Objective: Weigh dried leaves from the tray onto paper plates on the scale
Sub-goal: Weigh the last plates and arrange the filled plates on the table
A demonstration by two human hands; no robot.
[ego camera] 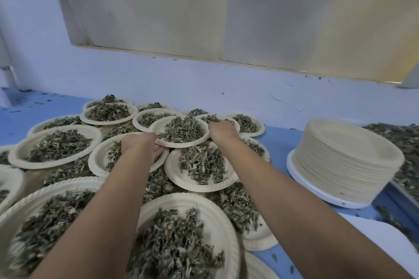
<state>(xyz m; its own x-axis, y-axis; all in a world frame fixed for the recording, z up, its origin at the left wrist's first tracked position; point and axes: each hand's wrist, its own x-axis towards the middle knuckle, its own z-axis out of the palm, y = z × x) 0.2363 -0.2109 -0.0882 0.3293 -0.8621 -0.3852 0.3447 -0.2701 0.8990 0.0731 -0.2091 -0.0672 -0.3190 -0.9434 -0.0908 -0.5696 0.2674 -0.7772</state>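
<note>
Both hands are closed on one loaded plate point(158, 128), one at each side. The left hand point(140, 142) grips the near-left rim w/ fingers curled under it and the thumb side on top. The right hand point(223, 130) has its grip folded over the right rim; the back of the hand faces the camera, so the fingertips are mostly hidden. Both forearms are bare and stretched straight fwd, wrists about level, w/ the plate between them just above the other plates.

The plate is pale, round paper w/ a ribbed rim and carries a loose heap of dried leaves point(181, 130), crumpled, grey-green, stalky. Under and around it are many filled plates point(20, 152) of the same kind, overlapping and stacked across the blue bench point(278, 142).

To the right, well apart from the hands, a tall stack of empty plates point(344, 158) sits on the white round scale point(313, 190). Beyond it at the frame edge is the tray point(404, 193) w/ more loose leaf. Leaf crumbs dot the bench.
</note>
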